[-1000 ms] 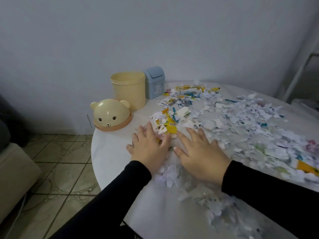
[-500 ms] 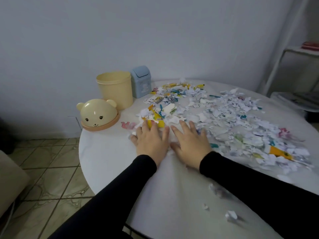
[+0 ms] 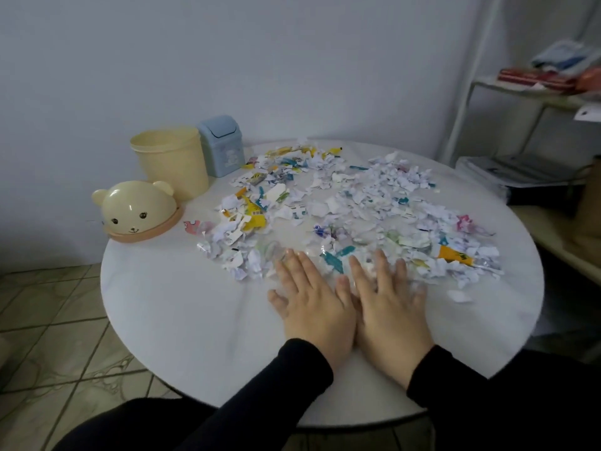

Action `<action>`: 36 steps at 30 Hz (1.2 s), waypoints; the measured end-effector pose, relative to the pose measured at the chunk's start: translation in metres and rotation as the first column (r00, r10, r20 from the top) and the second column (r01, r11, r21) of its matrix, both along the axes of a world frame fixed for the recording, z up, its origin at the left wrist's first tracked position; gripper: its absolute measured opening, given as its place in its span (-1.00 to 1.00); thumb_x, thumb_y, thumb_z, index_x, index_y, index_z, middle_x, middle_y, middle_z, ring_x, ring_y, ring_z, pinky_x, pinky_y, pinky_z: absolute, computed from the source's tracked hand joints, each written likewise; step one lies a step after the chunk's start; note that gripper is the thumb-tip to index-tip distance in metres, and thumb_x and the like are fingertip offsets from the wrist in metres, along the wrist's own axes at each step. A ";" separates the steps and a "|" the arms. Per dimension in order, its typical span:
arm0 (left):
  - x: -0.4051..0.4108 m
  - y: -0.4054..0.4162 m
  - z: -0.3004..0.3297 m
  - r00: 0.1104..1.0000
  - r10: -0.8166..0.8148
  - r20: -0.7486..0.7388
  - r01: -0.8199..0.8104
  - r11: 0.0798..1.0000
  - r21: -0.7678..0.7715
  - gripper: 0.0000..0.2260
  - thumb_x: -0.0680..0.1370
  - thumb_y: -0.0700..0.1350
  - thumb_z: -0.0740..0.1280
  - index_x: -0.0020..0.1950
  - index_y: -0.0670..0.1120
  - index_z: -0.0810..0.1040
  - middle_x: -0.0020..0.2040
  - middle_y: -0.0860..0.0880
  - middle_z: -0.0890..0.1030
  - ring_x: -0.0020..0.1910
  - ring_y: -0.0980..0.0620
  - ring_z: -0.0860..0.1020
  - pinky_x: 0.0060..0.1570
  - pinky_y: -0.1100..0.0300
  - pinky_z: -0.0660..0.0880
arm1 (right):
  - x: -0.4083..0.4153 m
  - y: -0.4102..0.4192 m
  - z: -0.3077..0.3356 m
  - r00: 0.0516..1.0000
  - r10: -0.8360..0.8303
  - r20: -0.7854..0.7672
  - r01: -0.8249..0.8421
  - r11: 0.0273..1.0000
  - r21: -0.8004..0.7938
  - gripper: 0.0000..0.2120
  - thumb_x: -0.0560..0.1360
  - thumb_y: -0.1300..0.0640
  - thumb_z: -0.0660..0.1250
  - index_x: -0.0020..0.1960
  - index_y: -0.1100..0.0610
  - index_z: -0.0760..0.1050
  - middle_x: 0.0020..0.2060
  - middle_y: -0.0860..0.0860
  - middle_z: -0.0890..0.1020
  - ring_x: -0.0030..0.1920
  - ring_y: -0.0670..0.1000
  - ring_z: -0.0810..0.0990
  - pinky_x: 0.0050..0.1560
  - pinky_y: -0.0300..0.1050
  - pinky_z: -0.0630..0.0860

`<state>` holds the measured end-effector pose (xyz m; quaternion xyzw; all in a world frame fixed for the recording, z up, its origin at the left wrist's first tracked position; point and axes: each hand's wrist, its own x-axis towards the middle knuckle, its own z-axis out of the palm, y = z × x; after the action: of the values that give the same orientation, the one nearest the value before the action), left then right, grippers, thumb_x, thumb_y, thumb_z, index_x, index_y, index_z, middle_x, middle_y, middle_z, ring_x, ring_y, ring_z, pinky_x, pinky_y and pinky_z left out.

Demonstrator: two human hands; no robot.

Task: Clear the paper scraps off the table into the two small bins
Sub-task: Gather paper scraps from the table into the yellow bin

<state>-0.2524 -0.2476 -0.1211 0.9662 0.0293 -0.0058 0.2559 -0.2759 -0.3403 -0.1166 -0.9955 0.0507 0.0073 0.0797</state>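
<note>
Paper scraps (image 3: 341, 209) are met at the fingertips of two flat hands: the left hand (image 3: 313, 309) and the right hand (image 3: 392, 309) are laid palm-down side by side on the round white table (image 3: 182, 307), thumbs nearly touching, fingers straight and spread, nothing gripped. The near edge of the litter is touched by the fingers, which are blurred there. Beyond them, the scraps are spread across the middle and far right of the tabletop, white pieces mixed with yellow, teal and pink ones. Such torn bits are judged to be very light, limp and easily scattered, so sweeping into a heap and scooping between cupped palms is likely to serve better than pinching. Further out, at the far left, the open cream bin (image 3: 170, 161) and the blue bin (image 3: 221, 144) with its swing lid are stood touching, with the bear-face lid (image 3: 136, 209) set down just in front of them.
</note>
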 end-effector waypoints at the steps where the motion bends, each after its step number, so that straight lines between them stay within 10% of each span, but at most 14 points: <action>1: 0.008 -0.001 0.000 1.000 0.023 -0.016 -0.022 1.000 0.008 -0.36 0.60 0.18 -0.16 0.53 -0.19 -0.25 0.55 -0.10 -0.27 0.51 -0.09 -0.31 0.43 -0.16 -0.25 | 0.011 -0.001 -0.001 1.000 0.002 0.021 -0.001 1.000 -0.021 -0.43 0.55 -0.17 -0.33 0.54 -0.12 -0.24 0.53 0.09 -0.27 0.52 0.24 -0.24 0.43 0.33 -0.11; 8: 0.062 -0.012 0.015 0.990 0.140 0.025 -0.139 0.990 -0.035 -0.39 0.63 0.15 -0.11 0.54 -0.22 -0.10 0.56 -0.19 -0.06 0.53 -0.17 -0.13 0.44 -0.15 -0.18 | 0.072 -0.013 0.019 0.978 0.098 0.182 -0.102 0.995 0.011 -0.52 0.63 -0.14 -0.08 0.53 -0.09 0.05 0.56 0.02 -0.07 0.54 0.16 -0.11 0.44 0.29 -0.06; 12: 0.039 -0.040 0.024 0.991 0.075 0.112 -0.054 0.982 -0.181 -0.35 0.60 0.22 -0.06 0.55 -0.10 -0.18 0.57 -0.09 -0.17 0.53 -0.11 -0.21 0.44 -0.14 -0.24 | 0.056 -0.049 0.020 0.927 -0.140 0.348 0.100 0.986 0.132 -0.51 0.60 -0.18 0.00 0.49 -0.08 0.17 0.53 -0.03 0.09 0.54 0.11 -0.04 0.43 0.30 -0.05; 19: 0.044 -0.068 0.005 0.999 -0.048 -0.012 0.049 0.993 0.107 -0.17 0.47 0.38 0.06 0.55 0.00 -0.23 0.56 -0.15 -0.20 0.52 -0.22 -0.23 0.41 -0.24 -0.19 | 0.067 -0.111 0.009 0.871 -0.489 0.046 0.477 0.865 0.155 -0.31 0.53 -0.34 -0.05 0.55 -0.05 -0.07 0.54 0.15 -0.13 0.51 0.30 -0.14 0.37 0.43 -0.02; 28: 0.085 0.000 0.023 0.988 -0.117 0.105 0.088 0.966 0.243 -0.16 0.43 0.42 0.10 0.54 -0.07 0.04 0.54 -0.12 0.08 0.51 -0.17 0.04 0.45 -0.12 -0.01 | 0.101 -0.066 0.010 0.976 -0.156 0.151 0.122 0.970 0.212 -0.40 0.55 -0.30 0.00 0.50 -0.06 0.12 0.54 0.08 0.03 0.51 0.18 0.04 0.40 0.30 0.05; 36: -0.022 0.031 0.012 0.956 -0.291 0.041 0.258 0.896 0.362 -0.24 0.46 0.43 -0.02 0.53 0.15 -0.26 0.56 0.00 -0.19 0.54 -0.08 -0.14 0.45 -0.14 -0.10 | 0.055 -0.032 -0.001 0.979 -0.021 0.200 -0.011 0.987 0.157 -0.47 0.59 -0.21 0.01 0.52 -0.11 0.05 0.55 0.07 -0.05 0.53 0.22 -0.10 0.41 0.35 -0.06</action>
<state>-0.2741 -0.2166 -0.1087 0.9899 -0.1189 0.0091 0.0762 -0.2209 -0.3719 -0.1173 -0.9816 0.0440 -0.0898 0.1629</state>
